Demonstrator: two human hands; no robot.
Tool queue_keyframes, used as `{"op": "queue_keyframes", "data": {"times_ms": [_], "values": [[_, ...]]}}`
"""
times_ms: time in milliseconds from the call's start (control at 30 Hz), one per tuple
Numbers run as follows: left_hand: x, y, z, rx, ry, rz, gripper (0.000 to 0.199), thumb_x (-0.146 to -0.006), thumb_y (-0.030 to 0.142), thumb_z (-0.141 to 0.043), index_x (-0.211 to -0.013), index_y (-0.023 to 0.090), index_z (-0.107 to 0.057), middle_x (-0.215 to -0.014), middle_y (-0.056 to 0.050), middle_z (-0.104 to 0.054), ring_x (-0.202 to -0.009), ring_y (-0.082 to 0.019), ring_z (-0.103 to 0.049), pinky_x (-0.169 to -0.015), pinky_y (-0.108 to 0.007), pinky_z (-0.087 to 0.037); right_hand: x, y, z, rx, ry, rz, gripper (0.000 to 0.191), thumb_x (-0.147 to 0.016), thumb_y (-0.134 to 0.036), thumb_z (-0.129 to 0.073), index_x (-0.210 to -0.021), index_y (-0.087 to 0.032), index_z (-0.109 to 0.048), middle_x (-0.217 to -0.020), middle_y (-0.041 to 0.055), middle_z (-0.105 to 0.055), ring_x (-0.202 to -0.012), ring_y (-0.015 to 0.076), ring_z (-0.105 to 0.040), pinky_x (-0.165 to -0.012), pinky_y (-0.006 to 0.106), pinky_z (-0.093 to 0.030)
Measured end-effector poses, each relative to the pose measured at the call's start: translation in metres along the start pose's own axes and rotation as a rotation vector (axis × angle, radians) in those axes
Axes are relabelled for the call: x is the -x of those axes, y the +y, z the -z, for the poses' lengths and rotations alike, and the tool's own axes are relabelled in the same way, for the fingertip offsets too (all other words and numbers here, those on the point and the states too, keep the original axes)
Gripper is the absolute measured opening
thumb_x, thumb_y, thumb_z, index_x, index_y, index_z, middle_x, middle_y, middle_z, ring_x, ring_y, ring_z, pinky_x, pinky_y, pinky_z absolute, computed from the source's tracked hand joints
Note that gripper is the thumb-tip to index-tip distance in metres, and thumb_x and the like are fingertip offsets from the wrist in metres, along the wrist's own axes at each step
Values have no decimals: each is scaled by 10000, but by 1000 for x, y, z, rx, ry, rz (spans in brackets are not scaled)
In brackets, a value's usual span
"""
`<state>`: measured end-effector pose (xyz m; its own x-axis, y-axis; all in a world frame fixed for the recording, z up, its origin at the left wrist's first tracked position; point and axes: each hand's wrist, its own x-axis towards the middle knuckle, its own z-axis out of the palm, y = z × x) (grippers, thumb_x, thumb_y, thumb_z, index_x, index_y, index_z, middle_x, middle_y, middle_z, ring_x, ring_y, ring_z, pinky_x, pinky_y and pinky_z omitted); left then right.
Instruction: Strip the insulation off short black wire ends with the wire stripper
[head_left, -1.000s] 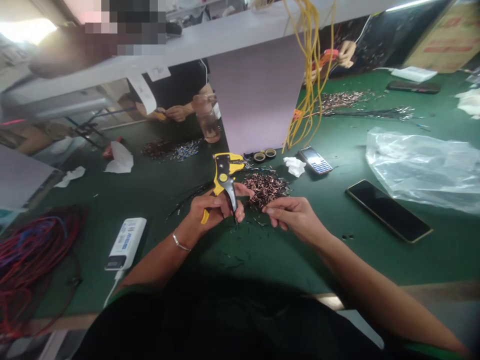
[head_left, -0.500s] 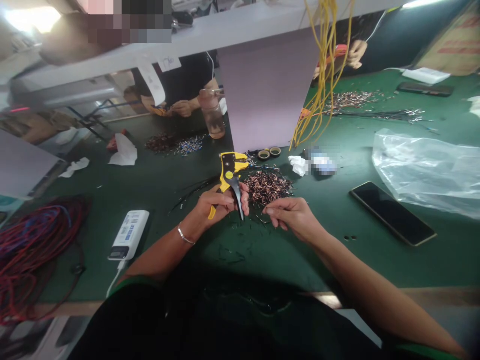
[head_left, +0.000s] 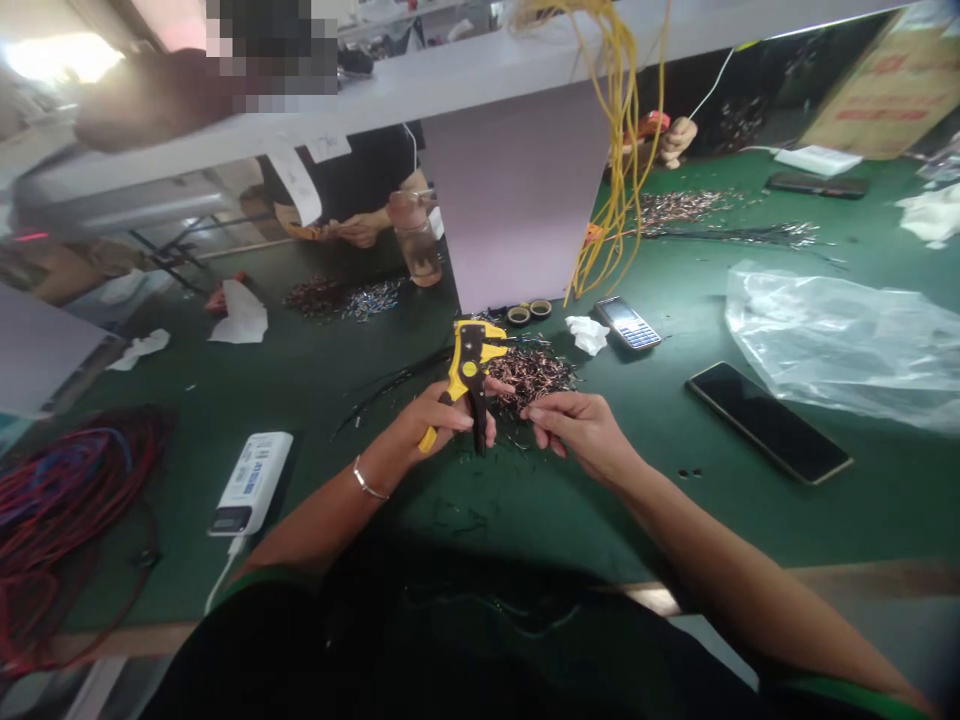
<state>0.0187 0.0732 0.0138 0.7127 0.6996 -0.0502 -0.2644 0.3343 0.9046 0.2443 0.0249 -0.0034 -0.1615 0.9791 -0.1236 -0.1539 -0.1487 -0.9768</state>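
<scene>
My left hand [head_left: 442,415] is wrapped round the handles of a yellow and black wire stripper [head_left: 470,370], its jaws pointing up and right. Just right of it, my right hand [head_left: 574,422] is closed in a pinch; what its fingertips hold is too small to make out. Beyond both hands lies a pile of short copper-coloured wire pieces [head_left: 532,372]. Thin black wires [head_left: 397,375] stretch out to the left of the stripper. Loose dark scraps [head_left: 461,517] are scattered on the green table [head_left: 540,530] nearer to me.
A power bank [head_left: 251,483] and coiled red wires [head_left: 75,490] lie left. A smartphone [head_left: 769,422], keypad phone [head_left: 628,324], crumpled tissue [head_left: 587,335] and plastic bag [head_left: 832,340] lie right. Yellow wires [head_left: 626,150] hang from the shelf [head_left: 450,75]. Other people's hands work across the table.
The view has shifted slightly. My left hand has turned the stripper more upright, with a finger now stretched towards my right hand. My right hand remains pinched beside it.
</scene>
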Motion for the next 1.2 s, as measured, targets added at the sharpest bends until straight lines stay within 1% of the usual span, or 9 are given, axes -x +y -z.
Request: {"op": "queue_keyframes", "data": {"times_ms": [100, 233, 467, 700, 833, 967, 1033, 1100, 1200], "values": [[1, 2, -3, 62, -3, 7, 537, -620, 159, -609, -1150, 77, -646, -1271, -235, -632, -773, -252, -668, -696, -429, -535, 0, 2, 0, -5, 7, 11, 176, -750, -342, -727, -777, -171, -759, -493, -19, -618, -369, 65, -420, -379, 227, -283], [1, 2, -4, 126, 8, 3, 543, -601, 170, -607, -1138, 97, -644, -1258, -228, -645, -776, -265, -680, -705, -439, -527, 0, 2, -2, 6, 3, 9, 177, -752, -345, -723, -767, -171, -755, -491, -20, -616, -369, 67, -424, -377, 224, -290], [1, -2, -7, 152, -17, 25, 520, -596, 195, -638, -1104, 83, -643, -1185, -240, -672, -973, -366, -675, -714, -433, -532, 0, 10, -5, 46, -1, 31, 176, -747, -351, -725, -748, -176, -745, -500, -24, -627, -364, 68, -429, -372, 218, -313], [0, -5, -11, 103, 26, -10, 460, -605, 145, -644, -1059, 74, -661, -1102, -217, -702, -1043, -380, -671, -847, -487, -533, -3, 20, -8, 190, -94, 33, 146, -767, -323, -682, -745, -189, -737, -558, -11, -642, -419, 95, -530, -431, 236, -421], [0, 0, -10, 6, 78, -101, 402, -627, 124, -680, -1027, 83, -675, -1073, -185, -715, -1035, -346, -676, -909, -486, -520, -4, 22, -6, 397, -37, 142, 197, -805, -334, -611, -745, -195, -738, -606, 8, -683, -503, 140, -611, -525, 280, -495], [4, 4, -7, -98, 121, -130, 393, -649, 145, -720, -1035, 91, -673, -1011, -154, -728, -938, -298, -698, -890, -472, -533, -3, 17, -1, 656, 160, 317, 214, -836, -334, -592, -830, -208, -765, -753, 45, -756, -650, 189, -668, -646, 326, -530], [6, 2, -9, -144, 132, -109, 411, -650, 176, -722, -1050, 104, -662, -979, -131, -727, -880, -272, -701, -851, -455, -544, -1, 11, 0, 692, 226, 358, 224, -842, -346, -597, -874, -201, -765, -818, 66, -770, -690, 203, -679, -678, 342, -539], [8, -2, -14, -256, 159, -75, 387, -657, 207, -710, -1030, 122, -654, -909, -88, -719, -813, -236, -691, -805, -419, -548, 3, 5, -2, 658, 202, 351, 259, -851, -377, -604, -933, -185, -758, -880, 88, -775, -733, 218, -691, -702, 357, -548], [11, -9, -26, -636, 238, -14, 221, -690, 221, -651, -893, 134, -645, -745, -15, -656, -706, -182, -635, -719, -347, -533, 11, 1, -10, 562, 38, 325, 355, -873, -433, -603, -1073, -163, -715, -1003, 108, -763, -837, 239, -697, -751, 370, -550]]}}
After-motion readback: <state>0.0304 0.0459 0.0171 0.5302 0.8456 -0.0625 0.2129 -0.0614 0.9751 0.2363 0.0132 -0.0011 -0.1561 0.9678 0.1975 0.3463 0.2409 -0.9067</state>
